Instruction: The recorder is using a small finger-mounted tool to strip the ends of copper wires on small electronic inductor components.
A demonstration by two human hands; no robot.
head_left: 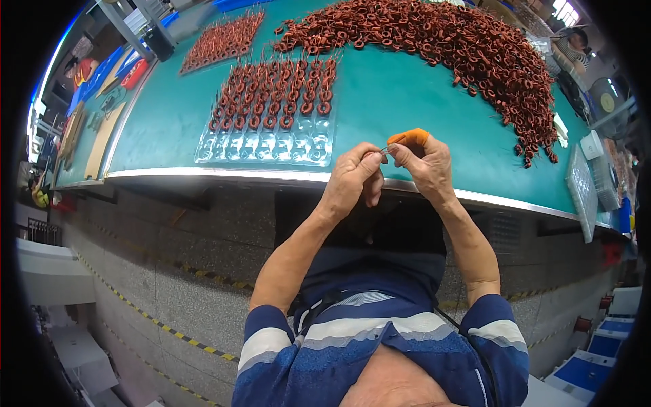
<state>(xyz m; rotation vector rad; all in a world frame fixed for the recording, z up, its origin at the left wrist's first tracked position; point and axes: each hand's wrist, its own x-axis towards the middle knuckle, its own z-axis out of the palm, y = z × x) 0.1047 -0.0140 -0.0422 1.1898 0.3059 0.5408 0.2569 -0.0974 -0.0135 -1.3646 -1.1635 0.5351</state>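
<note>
At table edge point(271, 176) | left hand point(351, 178), right hand point(431, 167) pinch wire point(388, 148) | room beyond

To the right of the clear plastic tray point(264, 146) of red-brown ring coils, smooth green tabletop point(386, 95) gives a hand passage, bounded beyond by a large curving heap of loose red-brown coils point(441, 37). More tabletop lies open left of the tray; a second coil-filled tray point(224, 42) obstructs behind it, the person's left hand point(352, 178) and right hand point(430, 166) off its near right corner.
</note>
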